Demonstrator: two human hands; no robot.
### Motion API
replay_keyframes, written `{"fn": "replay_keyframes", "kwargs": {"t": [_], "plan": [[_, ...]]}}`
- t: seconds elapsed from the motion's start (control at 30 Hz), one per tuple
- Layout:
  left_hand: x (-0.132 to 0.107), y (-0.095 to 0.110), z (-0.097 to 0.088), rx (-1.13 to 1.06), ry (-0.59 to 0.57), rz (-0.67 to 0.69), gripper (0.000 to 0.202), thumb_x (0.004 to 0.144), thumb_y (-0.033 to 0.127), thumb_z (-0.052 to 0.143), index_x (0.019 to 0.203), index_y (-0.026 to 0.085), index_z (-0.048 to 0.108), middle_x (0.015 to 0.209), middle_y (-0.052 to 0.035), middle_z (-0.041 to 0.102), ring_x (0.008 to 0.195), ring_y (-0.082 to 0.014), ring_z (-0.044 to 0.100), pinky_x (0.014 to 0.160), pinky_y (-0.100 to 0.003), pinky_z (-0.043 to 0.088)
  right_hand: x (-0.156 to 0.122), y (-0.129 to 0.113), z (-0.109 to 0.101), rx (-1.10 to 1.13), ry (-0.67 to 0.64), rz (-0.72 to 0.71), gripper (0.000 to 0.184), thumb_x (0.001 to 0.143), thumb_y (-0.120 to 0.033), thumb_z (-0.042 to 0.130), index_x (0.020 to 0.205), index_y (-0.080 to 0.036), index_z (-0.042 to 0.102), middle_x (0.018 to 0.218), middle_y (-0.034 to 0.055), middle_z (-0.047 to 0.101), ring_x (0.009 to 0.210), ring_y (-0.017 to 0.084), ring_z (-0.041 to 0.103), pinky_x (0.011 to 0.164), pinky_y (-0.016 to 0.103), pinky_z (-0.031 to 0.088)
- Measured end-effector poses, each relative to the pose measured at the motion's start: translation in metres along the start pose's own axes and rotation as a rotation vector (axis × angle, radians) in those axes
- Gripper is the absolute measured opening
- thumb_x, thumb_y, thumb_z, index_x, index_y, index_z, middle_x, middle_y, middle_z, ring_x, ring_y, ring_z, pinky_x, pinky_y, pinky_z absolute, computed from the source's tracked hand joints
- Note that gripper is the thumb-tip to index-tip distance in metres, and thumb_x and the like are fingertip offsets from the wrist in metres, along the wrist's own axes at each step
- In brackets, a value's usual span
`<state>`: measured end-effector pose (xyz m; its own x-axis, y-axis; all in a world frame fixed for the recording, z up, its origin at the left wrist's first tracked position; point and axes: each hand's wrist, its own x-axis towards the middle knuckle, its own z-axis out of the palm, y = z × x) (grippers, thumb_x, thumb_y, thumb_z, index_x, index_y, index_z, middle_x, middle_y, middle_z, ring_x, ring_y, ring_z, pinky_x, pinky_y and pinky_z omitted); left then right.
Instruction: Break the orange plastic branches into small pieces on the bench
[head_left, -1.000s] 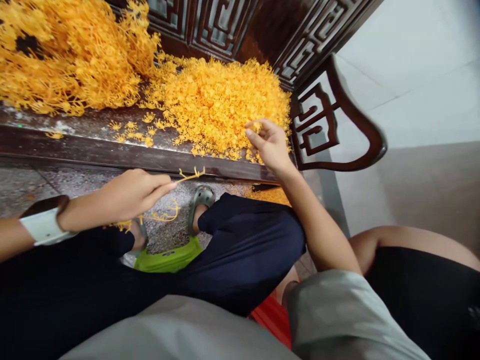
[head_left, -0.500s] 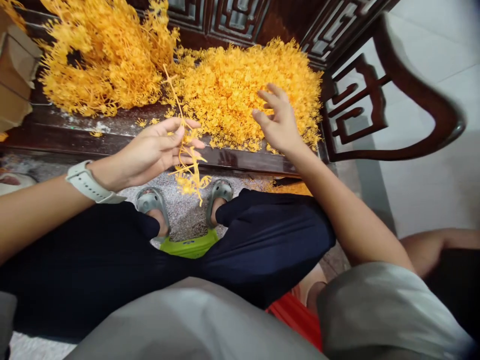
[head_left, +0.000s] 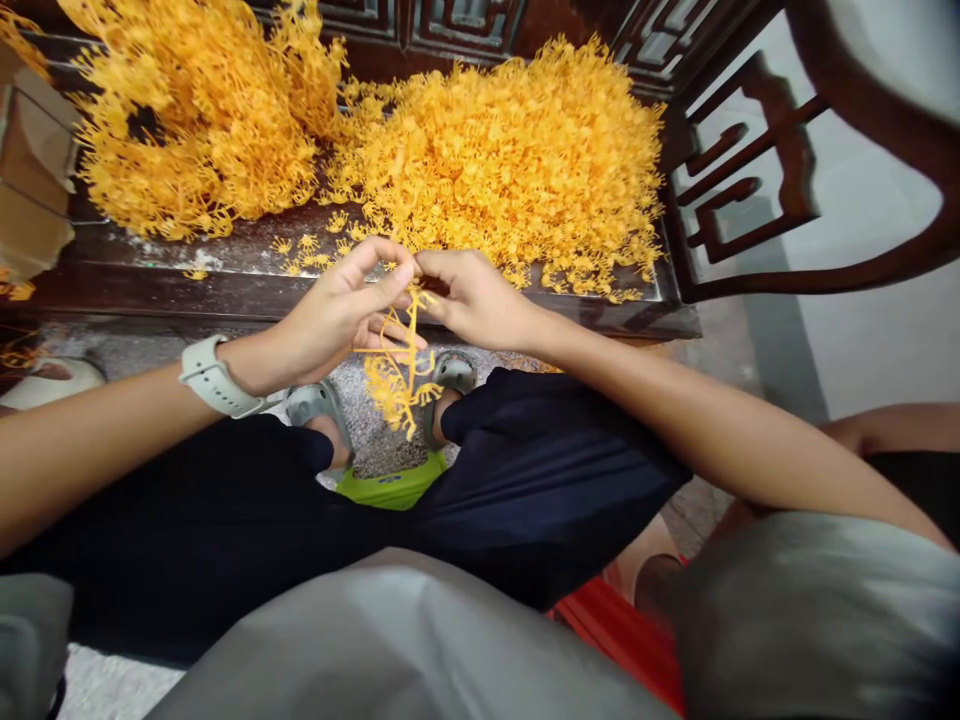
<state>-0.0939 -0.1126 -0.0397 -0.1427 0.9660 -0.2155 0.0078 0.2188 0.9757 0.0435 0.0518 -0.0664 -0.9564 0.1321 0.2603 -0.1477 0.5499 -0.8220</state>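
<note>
Between the thumb and fingers of my left hand (head_left: 367,305) is a yellow plastic flower sprig (head_left: 391,388), its thin stems and small spidery heads hanging down over the floor. My right hand (head_left: 469,295) is closed in a pinch at the upper end of the same sprig, its fingertips meeting those of my left hand. The exact pinch point is partly hidden by the fingers. Just beyond both hands lies a broad heap of loose yellow flower pieces (head_left: 510,160) on the dark wooden bench (head_left: 247,255).
A tangled pile of yellow sprigs (head_left: 225,130) sits at the bench's left, beside a cardboard box (head_left: 34,170). The carved wooden armrest (head_left: 806,190) rises at the right. Below are a green plastic stool (head_left: 394,487) and another person's arm (head_left: 892,428) at right.
My right hand has come from above the heap, fingers apart, leftward to pinch the sprig beside my left hand. My left hand, with the sprig, has shifted slightly right.
</note>
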Motion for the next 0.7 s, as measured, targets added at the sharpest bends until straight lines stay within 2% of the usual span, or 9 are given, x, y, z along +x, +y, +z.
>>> {"fn": "replay_keyframes", "kwargs": {"t": [0.1, 0.23, 0.37, 0.43, 0.53, 0.63, 0.7], "plan": [[-0.001, -0.002, -0.005, 0.117, -0.024, 0.048, 0.028, 0.104, 0.044, 0.066, 0.121, 0.027, 0.051, 0.089, 0.0008, 0.072, 0.068, -0.0172, 0.077, 0.053, -0.022, 0.054, -0.001, -0.005, -0.006, -0.117, -0.009, -0.038, 0.031, 0.105, -0.042, 0.055, 0.081, -0.022, 0.054, 0.075, 0.0013, 0.052, 0.074, 0.018, 0.046, 0.074, 0.033, 0.039], [-0.002, 0.001, -0.016, 0.270, -0.018, 0.098, 0.029, 0.104, 0.047, 0.067, 0.120, 0.023, 0.060, 0.086, -0.0022, 0.077, 0.070, -0.0170, 0.076, 0.058, -0.024, 0.056, -0.006, -0.013, -0.017, -0.318, -0.072, -0.004, 0.019, 0.099, -0.021, 0.052, 0.080, -0.021, 0.053, 0.076, 0.0030, 0.053, 0.074, 0.018, 0.045, 0.073, 0.033, 0.034], [0.001, 0.000, -0.023, 0.260, -0.055, 0.093, 0.017, 0.104, 0.037, 0.067, 0.104, 0.021, 0.065, 0.063, 0.0014, 0.067, 0.061, -0.0161, 0.072, 0.059, -0.024, 0.055, -0.009, -0.019, -0.022, -0.500, -0.180, 0.070, 0.014, 0.088, -0.007, 0.050, 0.084, -0.019, 0.057, 0.080, 0.0038, 0.056, 0.072, 0.017, 0.043, 0.070, 0.033, 0.029], [0.002, -0.005, -0.022, 0.246, -0.113, 0.038, 0.017, 0.104, 0.038, 0.066, 0.105, 0.021, 0.063, 0.057, 0.0039, 0.062, 0.052, -0.0148, 0.066, 0.051, -0.022, 0.048, -0.009, -0.022, -0.022, -0.561, -0.236, 0.095, 0.018, 0.084, -0.004, 0.049, 0.086, -0.018, 0.060, 0.082, 0.0040, 0.058, 0.072, 0.016, 0.044, 0.069, 0.032, 0.027], [0.000, -0.014, -0.019, 0.301, -0.159, -0.022, 0.030, 0.099, 0.045, 0.073, 0.113, 0.022, 0.062, 0.052, 0.0077, 0.057, 0.041, -0.0113, 0.050, 0.043, -0.021, 0.034, -0.010, -0.025, -0.019, -0.584, -0.295, 0.112, 0.022, 0.083, -0.005, 0.049, 0.092, -0.016, 0.066, 0.088, 0.0052, 0.064, 0.074, 0.016, 0.048, 0.068, 0.032, 0.026], [-0.002, -0.018, -0.017, 0.391, -0.114, 0.012, 0.032, 0.094, 0.049, 0.078, 0.102, 0.020, 0.067, 0.054, 0.0058, 0.057, 0.046, -0.0114, 0.050, 0.048, -0.021, 0.034, -0.010, -0.023, -0.015, -0.535, -0.339, 0.109, 0.023, 0.085, -0.007, 0.050, 0.098, -0.016, 0.067, 0.095, 0.0067, 0.069, 0.078, 0.016, 0.052, 0.069, 0.031, 0.028], [-0.002, -0.019, -0.017, 0.322, -0.142, -0.074, 0.032, 0.097, 0.052, 0.073, 0.093, 0.020, 0.069, 0.056, 0.0030, 0.062, 0.047, -0.0118, 0.050, 0.049, -0.022, 0.034, -0.008, -0.017, -0.013, -0.433, -0.387, 0.075, 0.019, 0.090, -0.008, 0.048, 0.097, -0.016, 0.064, 0.093, 0.0063, 0.069, 0.080, 0.017, 0.055, 0.071, 0.031, 0.031]]}}
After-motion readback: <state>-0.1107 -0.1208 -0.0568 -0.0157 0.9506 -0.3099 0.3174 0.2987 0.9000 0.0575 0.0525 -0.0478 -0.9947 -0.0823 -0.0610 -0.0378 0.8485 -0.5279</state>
